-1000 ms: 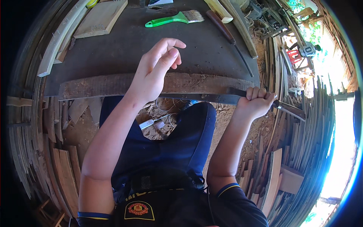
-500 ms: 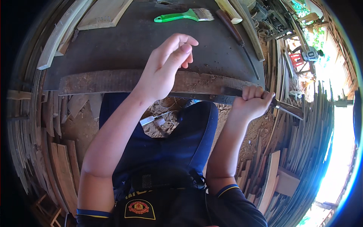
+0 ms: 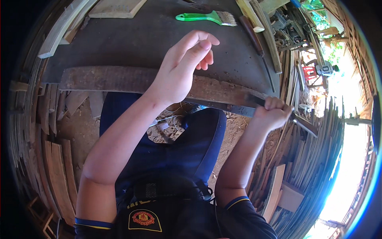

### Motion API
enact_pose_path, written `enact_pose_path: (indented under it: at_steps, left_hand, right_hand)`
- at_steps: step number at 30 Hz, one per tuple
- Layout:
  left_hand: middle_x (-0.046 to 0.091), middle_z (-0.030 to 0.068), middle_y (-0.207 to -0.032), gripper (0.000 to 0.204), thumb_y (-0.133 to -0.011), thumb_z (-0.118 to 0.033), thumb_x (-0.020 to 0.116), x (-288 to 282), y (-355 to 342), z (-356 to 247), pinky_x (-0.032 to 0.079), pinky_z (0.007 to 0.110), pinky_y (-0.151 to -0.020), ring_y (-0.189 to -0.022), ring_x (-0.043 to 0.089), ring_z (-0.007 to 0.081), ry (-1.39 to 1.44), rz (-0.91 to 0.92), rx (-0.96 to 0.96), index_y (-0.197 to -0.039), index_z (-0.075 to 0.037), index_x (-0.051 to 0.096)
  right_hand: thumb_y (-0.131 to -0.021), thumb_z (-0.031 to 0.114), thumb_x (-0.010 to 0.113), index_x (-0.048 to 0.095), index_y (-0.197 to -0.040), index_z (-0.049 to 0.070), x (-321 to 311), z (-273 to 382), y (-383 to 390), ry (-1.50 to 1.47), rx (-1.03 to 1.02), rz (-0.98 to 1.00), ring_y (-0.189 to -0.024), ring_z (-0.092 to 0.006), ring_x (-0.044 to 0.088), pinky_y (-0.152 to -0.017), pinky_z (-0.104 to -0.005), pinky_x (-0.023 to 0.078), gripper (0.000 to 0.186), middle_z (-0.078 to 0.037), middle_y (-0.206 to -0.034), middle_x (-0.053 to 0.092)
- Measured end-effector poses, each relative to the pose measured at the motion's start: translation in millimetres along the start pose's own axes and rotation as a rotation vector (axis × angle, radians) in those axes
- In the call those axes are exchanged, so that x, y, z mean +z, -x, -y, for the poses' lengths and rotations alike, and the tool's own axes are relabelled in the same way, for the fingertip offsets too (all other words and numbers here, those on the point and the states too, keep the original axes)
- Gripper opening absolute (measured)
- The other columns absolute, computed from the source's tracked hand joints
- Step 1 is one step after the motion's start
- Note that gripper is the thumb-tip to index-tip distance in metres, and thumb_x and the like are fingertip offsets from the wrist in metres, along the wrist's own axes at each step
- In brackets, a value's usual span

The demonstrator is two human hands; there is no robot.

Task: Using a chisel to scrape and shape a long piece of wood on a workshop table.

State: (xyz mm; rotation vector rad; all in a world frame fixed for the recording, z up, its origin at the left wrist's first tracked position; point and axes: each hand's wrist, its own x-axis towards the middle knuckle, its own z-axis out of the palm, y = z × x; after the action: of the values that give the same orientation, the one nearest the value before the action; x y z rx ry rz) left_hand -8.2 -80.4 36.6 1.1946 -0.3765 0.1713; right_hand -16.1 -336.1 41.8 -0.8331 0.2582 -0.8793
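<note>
My left hand [image 3: 179,73] is raised over a long, rough brown board [image 3: 103,77] at the table's front edge; it is empty, with loosely curved fingers apart. Whether it touches the board is unclear. At the board's right end, my right hand [image 3: 274,113] is wrapped round a blade tool with a dark wooden handle [image 3: 306,126]; its dark blade is blurred over the board. Farther back on the dark table [image 3: 119,40] lie a green-handled paintbrush [image 3: 205,17] and a long thin tool with a brown wooden handle [image 3: 250,36].
Pale planks [image 3: 59,34] lie at the table's left, more wood strips [image 3: 250,14] at its right. Stacked timber [image 3: 59,175] lines both sides below. Machinery [image 3: 284,34] and a red chair [image 3: 309,72] with a grey object stand beyond the right edge. My legs are under the table.
The view has turned slightly, shifting the tabletop rightward. My left hand is a little higher in the picture; my right hand and its tool are slightly lower and now blurred.
</note>
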Motion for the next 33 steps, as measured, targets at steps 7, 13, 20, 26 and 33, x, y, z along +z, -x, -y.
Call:
enact_pose_path:
  at_steps: [7, 13, 20, 26, 33]
  left_hand:
    - [0.058, 0.0025, -0.084, 0.041, -0.107, -0.038, 0.041, -12, 2, 3, 0.043, 0.026, -0.076, -0.08, 0.053, 0.0109, -0.044, -0.017, 0.005, -0.114, -0.004, 0.062]
    - [0.058, 0.0026, -0.084, 0.042, -0.107, -0.039, 0.041, -4, 0, 3, 0.042, 0.026, -0.074, -0.079, 0.052, 0.0103, -0.05, -0.018, 0.009, -0.114, -0.004, 0.062]
    - [0.058, 0.002, -0.084, 0.039, -0.106, -0.037, 0.042, -12, 3, 3, 0.041, 0.025, -0.073, -0.078, 0.051, 0.0094, -0.054, -0.01, 0.007, -0.115, -0.004, 0.062]
    - [0.057, 0.0021, -0.083, 0.04, -0.107, -0.039, 0.044, -8, 2, 5, 0.041, 0.025, -0.072, -0.078, 0.051, 0.0094, -0.023, -0.026, 0.015, -0.113, -0.004, 0.062]
    - [0.057, 0.0015, -0.083, 0.04, -0.106, -0.039, 0.043, -11, 2, 3, 0.041, 0.025, -0.072, -0.077, 0.051, 0.0095, -0.073, -0.019, 0.012, -0.113, -0.005, 0.062]
  right_hand:
    - [-0.111, 0.039, 0.039, 0.03, -0.07, 0.016, 41, -17, 53, 0.045, 0.075, 0.203, -0.044, -0.0086, 0.023, -0.039, -0.0271, 0.02, 0.048, 0.004, -0.057, 0.028]
    - [-0.112, 0.042, 0.032, 0.029, -0.066, 0.017, 11, -7, -8, 0.106, -0.021, -0.017, -0.044, -0.009, 0.021, -0.038, -0.0285, 0.019, 0.052, 0.005, -0.056, 0.027]
    - [-0.111, 0.033, 0.038, 0.03, -0.071, 0.017, 46, -25, 29, 0.041, 0.043, 0.214, -0.043, -0.008, 0.023, -0.039, -0.0277, 0.019, 0.043, 0.004, -0.056, 0.03]
    - [-0.11, 0.036, 0.035, 0.027, -0.067, 0.017, 26, -4, -9, 0.156, -0.021, -0.059, -0.044, -0.0087, 0.021, -0.04, -0.0292, 0.019, 0.047, 0.005, -0.054, 0.025]
    - [-0.111, 0.036, 0.037, 0.029, -0.073, 0.016, 41, -27, 29, 0.012, 0.082, 0.176, -0.045, -0.0079, 0.02, -0.041, -0.0276, 0.018, 0.043, 0.004, -0.058, 0.028]
